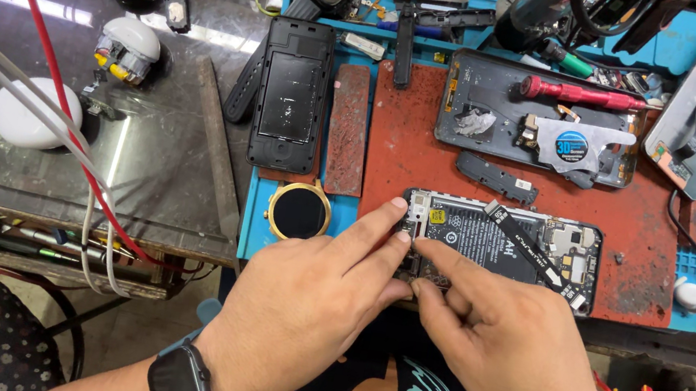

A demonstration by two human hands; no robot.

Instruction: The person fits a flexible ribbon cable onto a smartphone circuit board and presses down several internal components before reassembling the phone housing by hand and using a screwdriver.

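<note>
Both index fingers meet at the left end of the opened phone (pixel 502 248). The left hand (pixel 302 309) has its index and middle fingers stretched out, tips pressing on the phone's left edge, the other fingers curled loosely under; it grips nothing. The right hand (pixel 509 351) points its index finger (pixel 440 259) at the same corner, thumb tucked below against the phone's near edge, so it looks like a light pinch, though I cannot tell whether anything small sits between them.

The phone lies flat with its back off, long axis running left to right, battery and a black flex strip crossing it on a slant. It sits on the near part of the red mat (pixel 402 148), close to the bench edge.

Left of the phone, just off the mat, lies a round gold watch (pixel 299 212). Beyond the phone, further up the mat, a small black cover piece (pixel 497 178), then a second opened phone (pixel 539 119), also lying crosswise, with a red screwdriver (pixel 583 95) resting on it. Up and left of the phone a black case (pixel 290 95) stands lengthwise, a rusty strip (pixel 348 129) beside it.
</note>
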